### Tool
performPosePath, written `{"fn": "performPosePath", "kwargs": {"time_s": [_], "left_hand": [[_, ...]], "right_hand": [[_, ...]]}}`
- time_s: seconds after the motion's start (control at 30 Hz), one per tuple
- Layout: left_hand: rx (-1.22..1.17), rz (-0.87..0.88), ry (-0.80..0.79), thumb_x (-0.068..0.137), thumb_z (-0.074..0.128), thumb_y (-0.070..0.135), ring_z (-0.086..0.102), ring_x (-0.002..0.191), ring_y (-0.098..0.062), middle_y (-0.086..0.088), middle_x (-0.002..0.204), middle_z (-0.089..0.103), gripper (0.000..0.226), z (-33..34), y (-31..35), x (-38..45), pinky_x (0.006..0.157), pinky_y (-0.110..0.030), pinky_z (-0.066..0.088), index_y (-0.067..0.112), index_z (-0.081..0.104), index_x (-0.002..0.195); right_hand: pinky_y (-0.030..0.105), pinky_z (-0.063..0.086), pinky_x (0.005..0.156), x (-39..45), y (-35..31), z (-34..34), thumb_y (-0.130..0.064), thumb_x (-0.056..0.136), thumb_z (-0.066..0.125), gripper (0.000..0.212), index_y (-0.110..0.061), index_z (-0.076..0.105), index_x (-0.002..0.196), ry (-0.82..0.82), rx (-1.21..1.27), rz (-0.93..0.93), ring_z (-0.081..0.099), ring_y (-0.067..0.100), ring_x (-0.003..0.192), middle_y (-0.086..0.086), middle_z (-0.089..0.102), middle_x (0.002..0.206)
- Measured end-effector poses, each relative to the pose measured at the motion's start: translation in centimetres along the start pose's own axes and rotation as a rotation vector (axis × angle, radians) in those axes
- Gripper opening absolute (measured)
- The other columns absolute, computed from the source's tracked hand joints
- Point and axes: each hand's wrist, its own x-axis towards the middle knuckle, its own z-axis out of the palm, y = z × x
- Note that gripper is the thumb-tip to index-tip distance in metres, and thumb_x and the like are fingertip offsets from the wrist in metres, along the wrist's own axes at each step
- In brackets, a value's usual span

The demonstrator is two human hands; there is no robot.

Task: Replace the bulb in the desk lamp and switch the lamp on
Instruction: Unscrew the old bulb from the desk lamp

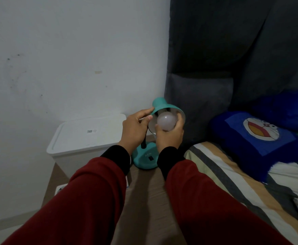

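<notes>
The left hand [134, 131] pinches the teal metal lamp shade [159, 106] rim; the right hand [169, 137] clasps the frosted white round bulb [165, 122] at its mouth, near the wooden bedside table's [144, 191] far edge. Keep the bulb square, turning gently.

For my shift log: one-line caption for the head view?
Left hand steadies the teal lamp shade while right hand holds the unlit bulb at its mouth.

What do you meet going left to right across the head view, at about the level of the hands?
White wall → white lidded bin → left hand on the teal lamp shade → bulb held in the right hand → blue cartoon pillow.
</notes>
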Motion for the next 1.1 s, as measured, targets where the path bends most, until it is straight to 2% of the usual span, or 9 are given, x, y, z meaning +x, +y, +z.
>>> {"fn": "performPosePath", "kwargs": {"time_s": [0.1,0.23,0.4,0.5,0.63,0.73,0.87,1.0,1.1], "left_hand": [[-0.011,-0.007,-0.003,0.093,0.054,0.014,0.052,0.108,0.002,0.002,0.125,0.064,0.031,-0.01,0.11,-0.04,0.075,0.015,0.032,0.019,0.061,0.123],[0.004,-0.003,-0.006,0.093,0.054,0.016,0.051,0.107,0.004,0.003,0.126,0.064,0.031,-0.06,0.13,-0.02,0.081,0.008,0.036,0.021,0.062,0.123],[0.001,-0.015,-0.006,0.093,0.054,0.016,0.053,0.108,0.001,0.002,0.126,0.064,0.031,-0.18,0.37,-0.10,0.096,-0.013,0.039,0.021,0.062,0.123],[-0.001,-0.015,-0.013,0.093,0.054,0.015,0.054,0.109,0.000,0.002,0.126,0.064,0.031,-0.17,0.43,-0.13,0.093,-0.008,0.038,0.021,0.062,0.123],[0.001,-0.010,-0.014,0.093,0.054,0.015,0.053,0.107,0.000,0.002,0.126,0.064,0.031,-0.13,0.51,-0.26,0.089,-0.004,0.036,0.021,0.062,0.123],[-0.004,-0.026,-0.010,0.093,0.054,0.016,0.055,0.111,-0.003,0.002,0.126,0.064,0.031,-0.08,0.56,-0.17,0.095,-0.010,0.039,0.022,0.062,0.123],[0.011,-0.021,-0.011,0.094,0.054,0.016,0.052,0.106,0.001,0.002,0.127,0.064,0.031,-0.04,0.60,-0.13,0.089,-0.004,0.036,0.021,0.061,0.124],[0.022,-0.018,-0.003,0.093,0.054,0.016,0.053,0.104,0.000,0.002,0.126,0.065,0.031,-0.03,0.59,-0.01,0.084,0.000,0.036,0.022,0.062,0.123],[0.024,-0.010,-0.013,0.094,0.054,0.015,0.052,0.104,0.001,0.002,0.126,0.064,0.031,-0.02,0.63,-0.09,0.082,0.002,0.036,0.021,0.061,0.123]], "right_hand": [[0.039,0.042,0.107,-0.05,-0.12,0.16,-0.037,0.075,0.074,0.080,-0.021,0.035,0.143,-0.002,0.039,0.022,0.049,0.026,0.128,0.011,0.048,0.141],[0.030,0.039,0.103,-0.05,-0.27,-0.10,-0.020,0.077,0.074,0.075,-0.021,0.036,0.142,0.007,0.003,0.005,0.047,0.026,0.126,0.013,0.042,0.140],[0.029,0.042,0.098,0.04,-0.17,-0.17,-0.021,0.078,0.074,0.071,-0.017,0.040,0.141,0.027,-0.008,0.044,0.051,0.028,0.123,0.013,0.043,0.139],[0.032,0.044,0.102,-0.07,-0.31,-0.03,-0.014,0.077,0.070,0.071,-0.026,0.039,0.140,0.026,0.009,0.021,0.052,0.027,0.121,0.013,0.045,0.137],[0.040,0.042,0.107,-0.04,-0.32,0.14,-0.038,0.076,0.073,0.077,-0.021,0.037,0.142,0.012,0.047,0.048,0.049,0.027,0.127,0.011,0.048,0.139],[0.035,0.041,0.106,0.02,-0.33,-0.05,-0.023,0.079,0.072,0.071,-0.024,0.038,0.141,0.015,0.007,0.010,0.047,0.027,0.127,0.013,0.042,0.140],[0.033,0.038,0.106,0.03,-0.33,-0.04,-0.032,0.076,0.075,0.078,-0.016,0.036,0.142,0.033,0.041,0.056,0.045,0.027,0.130,0.013,0.043,0.142],[0.035,0.043,0.103,0.14,-0.40,-0.20,-0.018,0.075,0.075,0.069,-0.022,0.043,0.136,0.024,-0.005,0.024,0.051,0.027,0.121,0.012,0.047,0.134],[0.037,0.044,0.105,0.25,-0.40,-0.24,-0.035,0.074,0.075,0.079,-0.023,0.035,0.142,0.011,0.083,0.063,0.051,0.025,0.124,0.010,0.048,0.138]]}}
